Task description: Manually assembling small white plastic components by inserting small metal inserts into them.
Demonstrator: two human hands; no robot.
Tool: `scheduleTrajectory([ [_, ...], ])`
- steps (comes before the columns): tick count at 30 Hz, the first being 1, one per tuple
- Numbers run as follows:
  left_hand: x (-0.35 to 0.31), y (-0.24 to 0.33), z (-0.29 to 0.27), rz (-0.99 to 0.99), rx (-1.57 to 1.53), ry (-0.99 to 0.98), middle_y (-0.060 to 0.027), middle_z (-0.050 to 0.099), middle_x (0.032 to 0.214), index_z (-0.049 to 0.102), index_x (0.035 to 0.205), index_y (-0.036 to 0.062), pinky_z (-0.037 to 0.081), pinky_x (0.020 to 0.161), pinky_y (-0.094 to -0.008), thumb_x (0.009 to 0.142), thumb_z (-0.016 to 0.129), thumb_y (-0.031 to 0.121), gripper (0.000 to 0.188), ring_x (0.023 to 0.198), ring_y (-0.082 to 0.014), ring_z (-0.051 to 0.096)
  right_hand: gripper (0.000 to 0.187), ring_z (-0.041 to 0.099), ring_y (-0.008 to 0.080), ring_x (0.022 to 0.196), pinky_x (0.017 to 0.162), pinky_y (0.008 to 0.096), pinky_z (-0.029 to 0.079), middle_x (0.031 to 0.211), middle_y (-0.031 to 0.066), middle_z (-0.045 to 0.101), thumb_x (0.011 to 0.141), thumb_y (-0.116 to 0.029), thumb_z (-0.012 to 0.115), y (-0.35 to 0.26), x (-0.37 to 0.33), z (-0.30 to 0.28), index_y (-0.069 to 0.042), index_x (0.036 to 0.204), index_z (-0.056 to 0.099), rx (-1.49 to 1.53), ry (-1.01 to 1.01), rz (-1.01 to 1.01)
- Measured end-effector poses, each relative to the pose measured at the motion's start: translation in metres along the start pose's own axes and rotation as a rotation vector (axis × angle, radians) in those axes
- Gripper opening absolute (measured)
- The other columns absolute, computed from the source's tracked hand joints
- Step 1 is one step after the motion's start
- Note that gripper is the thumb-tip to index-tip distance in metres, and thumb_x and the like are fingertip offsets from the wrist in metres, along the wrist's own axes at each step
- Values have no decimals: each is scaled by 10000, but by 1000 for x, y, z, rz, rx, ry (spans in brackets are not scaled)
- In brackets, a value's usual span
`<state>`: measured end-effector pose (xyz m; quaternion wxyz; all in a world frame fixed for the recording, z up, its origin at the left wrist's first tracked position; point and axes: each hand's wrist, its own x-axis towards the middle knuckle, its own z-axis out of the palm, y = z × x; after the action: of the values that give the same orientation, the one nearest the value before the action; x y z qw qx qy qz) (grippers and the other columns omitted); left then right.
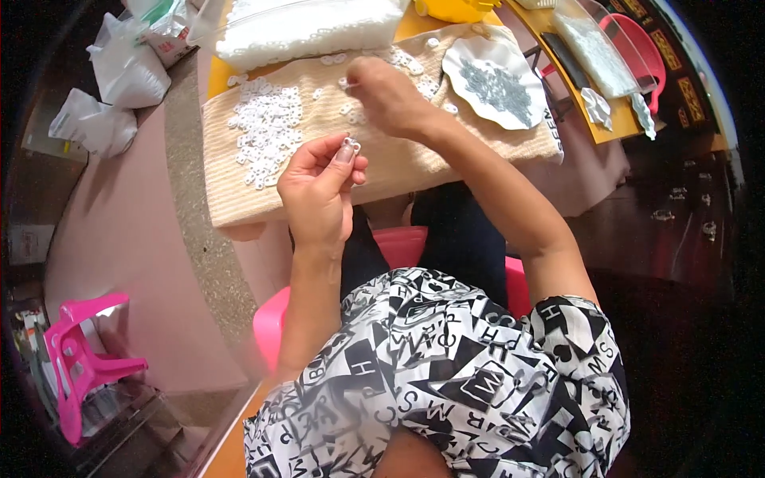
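Observation:
My left hand (317, 185) is closed in a pinch, thumb against forefinger, on a small white plastic piece (351, 144) with a hole in it. Beyond it and slightly to the right, my right hand (392, 97) is a little blurred, its fingers drawn together just above the beige ribbed towel (398, 169). A small white piece (343, 82) shows at its fingertips. A spread pile of like white pieces (267, 131) lies on the towel left of my hands. On the right sits a white wavy-rimmed dish (456, 67) holding many small grey parts.
A clear bin (209, 36) full of white pieces stands at the far edge, with a yellow object (458, 9) beside it. A side table on the right carries a clear tray (594, 52). White bags (127, 68) and a pink stool (88, 362) stand on the left.

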<state>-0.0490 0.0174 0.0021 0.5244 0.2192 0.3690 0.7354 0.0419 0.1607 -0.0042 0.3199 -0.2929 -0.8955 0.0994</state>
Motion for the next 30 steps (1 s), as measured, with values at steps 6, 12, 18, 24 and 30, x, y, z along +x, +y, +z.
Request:
scheduleTrajectory([
  [6,-9,-8,15,-68,-17,-136,-107,574,790,533,921,-33,477,554,-221,809,531,-25,113,657,-152,568,126,567,93,638,515,191,430,712,39,566,838,-118,513,-20,-79,-80,-19,915,523,1164,-169,720],
  [12,-25,-28,25,-221,6,-254,-130,582,805,524,908,-35,470,543,-230,817,523,-15,94,670,-177,580,276,554,114,682,536,204,416,779,41,548,816,-91,560,-27,-134,-84,25,1063,514,1574,-12,786],
  [18,-36,-38,31,-283,112,-309,-145,598,800,524,925,-49,474,527,-227,817,532,1,118,659,-181,597,302,517,95,650,536,196,395,774,44,537,799,-112,577,-27,-147,-88,32,1058,515,1456,16,697],
  [24,-42,-39,33,-266,212,-295,-133,600,777,535,945,-62,479,518,-210,810,547,3,151,626,-150,588,200,518,87,643,539,188,397,760,25,525,800,-71,558,-28,-146,-92,33,970,539,1456,27,705],
  [30,-45,-36,37,-245,230,-289,-119,600,774,538,943,-63,481,515,-204,805,549,-6,150,621,-132,583,138,526,53,632,571,178,423,701,6,546,789,-17,531,-28,-148,-85,-15,905,607,984,139,422],
])
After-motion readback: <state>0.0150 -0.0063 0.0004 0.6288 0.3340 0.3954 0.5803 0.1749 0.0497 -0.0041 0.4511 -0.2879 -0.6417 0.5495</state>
